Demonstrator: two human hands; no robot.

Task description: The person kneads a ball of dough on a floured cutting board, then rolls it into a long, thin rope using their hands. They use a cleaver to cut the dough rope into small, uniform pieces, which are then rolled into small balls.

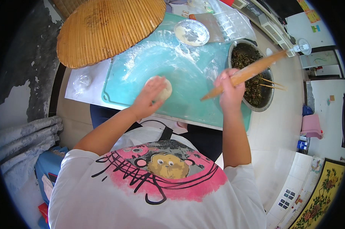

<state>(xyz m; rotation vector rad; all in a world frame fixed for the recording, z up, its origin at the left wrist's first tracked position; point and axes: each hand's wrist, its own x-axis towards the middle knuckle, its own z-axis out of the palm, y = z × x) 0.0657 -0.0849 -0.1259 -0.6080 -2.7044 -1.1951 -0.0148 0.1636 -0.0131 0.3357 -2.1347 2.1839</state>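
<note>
A round, flat piece of pale dough [167,90] lies on the flour-dusted teal mat [186,100]. My left hand [151,93] rests over its left part with the fingers stretched out, hiding some of it. To the right, my right hand [229,88] grips a tapered wooden rolling pin [254,69], held slanting above the mat. The pin's near tip points down and left toward the mat, and its far end crosses over a metal bowl [269,100]. Dark chopped filling [251,91] shows inside that bowl, with a pair of chopsticks [272,84] in it.
A round tray of plant stalks [112,28] overhangs the mat's far left. Beyond the dough stands a bowl of flour [192,33], beside a flat scraper or cleaver blade [209,27] and a clear plastic tray [235,24]. Crumpled clear plastic [82,83] lies left of the mat.
</note>
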